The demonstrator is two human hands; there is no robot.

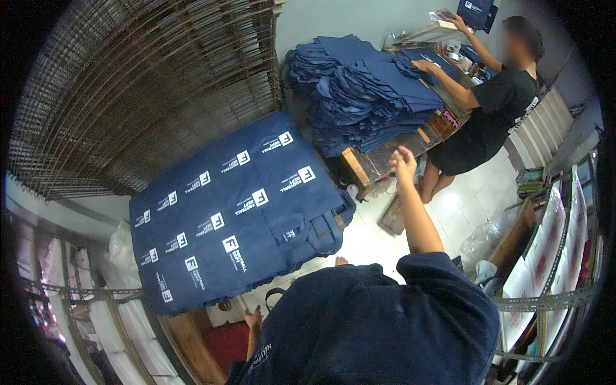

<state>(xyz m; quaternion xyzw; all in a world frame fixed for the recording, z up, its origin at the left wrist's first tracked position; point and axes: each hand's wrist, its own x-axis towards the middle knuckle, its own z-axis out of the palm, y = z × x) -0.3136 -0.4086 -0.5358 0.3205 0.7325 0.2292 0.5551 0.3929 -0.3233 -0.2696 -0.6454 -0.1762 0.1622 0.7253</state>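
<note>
My right hand (404, 165) is raised in front of me, near the corner of a wooden worktable (378, 163). Its fingers are loosely bent and apart, with nothing seen in them. Low on my left side, my left hand (254, 317) hangs beside the near edge of a broad table spread with dark blue fabric pieces (224, 173). The fingers there look spread and hold nothing visible. White square logos and lettering are printed in rows over these pieces, which overlap each other. A large, uneven stack of dark blue fabric pieces (366, 90) lies on the worktable.
A co-worker in black (494, 122) stands at the worktable, one hand on blue fabric, the other raised by a frame. A wire drying rack (147, 83) looms at the upper left. Metal shelving (545, 301) stands at the right; a wooden block (393, 215) lies on the floor.
</note>
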